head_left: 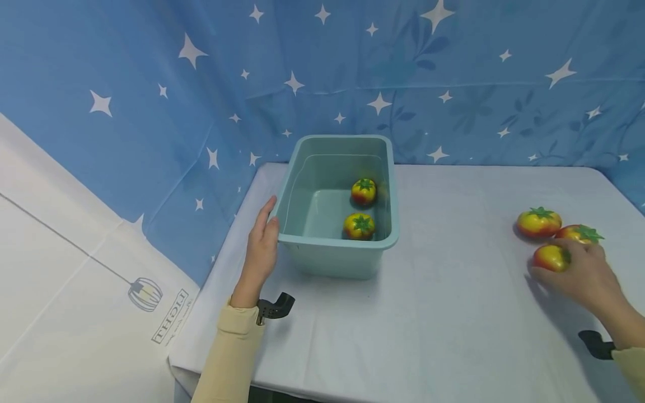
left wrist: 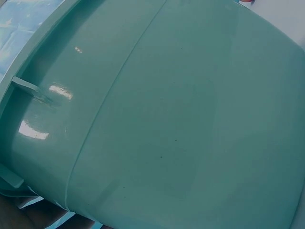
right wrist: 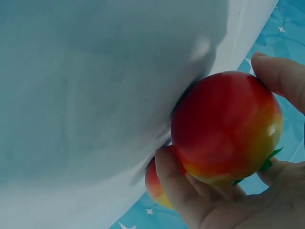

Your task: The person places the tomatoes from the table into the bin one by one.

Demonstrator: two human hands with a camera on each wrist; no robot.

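At the right of the head view, my right hand (head_left: pixel 587 274) holds a red-and-yellow tomato (head_left: pixel 550 258) with a green leafy top. In the right wrist view, thumb and fingers sit around this tomato (right wrist: pixel 224 126) from opposite sides. Right behind it lie another tomato (head_left: pixel 538 223) and a third one (head_left: pixel 579 233), partly covered by the hand. My left hand (head_left: pixel 262 249) rests against the left front corner of a pale green plastic bin (head_left: pixel 332 243), fingers extended along its outer side. Inside the bin are a tomato (head_left: pixel 364 192) and, nearer, another tomato (head_left: pixel 359 226).
A white cloth covers the table (head_left: pixel 443 313). Behind it hangs a blue curtain (head_left: pixel 322 61) with white stars, and a white printed cloth (head_left: pixel 90 291) hangs at the left. The bin's outer wall (left wrist: pixel 157 109) fills most of the left wrist view.
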